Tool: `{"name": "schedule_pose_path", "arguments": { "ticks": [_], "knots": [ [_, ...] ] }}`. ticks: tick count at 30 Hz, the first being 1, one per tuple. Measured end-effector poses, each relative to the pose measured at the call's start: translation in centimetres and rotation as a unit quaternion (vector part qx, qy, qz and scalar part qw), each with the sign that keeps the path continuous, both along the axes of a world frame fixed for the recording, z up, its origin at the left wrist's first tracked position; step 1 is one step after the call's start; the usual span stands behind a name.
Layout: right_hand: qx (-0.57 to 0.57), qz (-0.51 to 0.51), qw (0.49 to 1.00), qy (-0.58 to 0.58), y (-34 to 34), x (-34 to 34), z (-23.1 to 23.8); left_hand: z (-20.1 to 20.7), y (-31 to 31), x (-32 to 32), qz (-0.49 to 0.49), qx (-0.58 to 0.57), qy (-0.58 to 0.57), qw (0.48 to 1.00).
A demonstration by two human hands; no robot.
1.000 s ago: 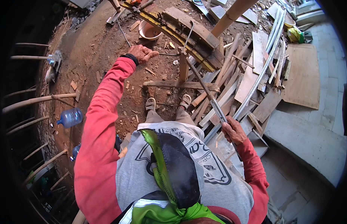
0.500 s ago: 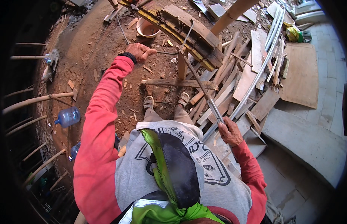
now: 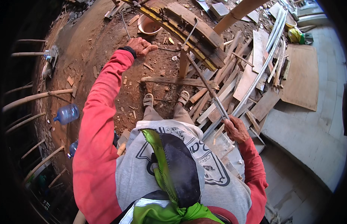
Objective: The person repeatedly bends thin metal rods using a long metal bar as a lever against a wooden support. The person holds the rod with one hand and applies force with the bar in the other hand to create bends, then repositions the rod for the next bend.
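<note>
My left hand (image 3: 142,47) is closed on a thin bent steel rod (image 3: 169,49). From the fist, one part of the rod runs up and left; another goes right to the wooden bench, where a bent end lies across its top. My right hand (image 3: 235,128) grips the lower end of a long metal bar (image 3: 208,87) with a silvery pipe-like handle. The bar slants up and left, its far tip by the bench edge next to the rod; whether they touch I cannot tell. The bench beam (image 3: 169,31) is dark timber with yellow along its side.
A tan basin (image 3: 148,26) sits on the dirt beyond my left hand. Scrap boards (image 3: 242,80) and long metal channels (image 3: 270,56) pile up at right, beside a plywood sheet (image 3: 300,76). Blue water jugs (image 3: 67,114) and bamboo poles (image 3: 31,100) are at left. A wooden crosspiece (image 3: 177,81) lies before my feet.
My right hand has moved slightly right and up along with the metal bar. The left hand has shifted a little, still closed on the rod, and the bench sits slightly differently in view.
</note>
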State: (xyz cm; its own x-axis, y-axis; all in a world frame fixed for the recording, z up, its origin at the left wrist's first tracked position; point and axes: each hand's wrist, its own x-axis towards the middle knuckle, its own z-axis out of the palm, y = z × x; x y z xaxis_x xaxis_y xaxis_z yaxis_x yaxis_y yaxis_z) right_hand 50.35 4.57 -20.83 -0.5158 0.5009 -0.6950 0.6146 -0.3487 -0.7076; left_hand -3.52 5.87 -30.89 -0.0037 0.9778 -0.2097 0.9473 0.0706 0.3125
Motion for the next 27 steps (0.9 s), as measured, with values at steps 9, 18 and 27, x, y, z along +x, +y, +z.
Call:
{"name": "schedule_pose_path", "arguments": {
  "ticks": [9, 18, 27],
  "knots": [
    [-0.026, -0.012, 0.999, -0.022, 0.0, -0.6, 0.1, -0.8, -0.3, -0.6, 0.023, 0.015, 0.007, 1.000],
    [0.013, -0.008, 0.998, -0.062, -4.7, -2.4, -2.2, -0.4, -1.4, -1.0, 0.042, -0.022, 0.054, 0.997],
    [-0.014, -0.065, 0.997, -0.045, -7.7, -4.7, -1.9, -0.8, -3.0, -1.0, 0.082, 0.026, 0.050, 0.995]
  ]
}}
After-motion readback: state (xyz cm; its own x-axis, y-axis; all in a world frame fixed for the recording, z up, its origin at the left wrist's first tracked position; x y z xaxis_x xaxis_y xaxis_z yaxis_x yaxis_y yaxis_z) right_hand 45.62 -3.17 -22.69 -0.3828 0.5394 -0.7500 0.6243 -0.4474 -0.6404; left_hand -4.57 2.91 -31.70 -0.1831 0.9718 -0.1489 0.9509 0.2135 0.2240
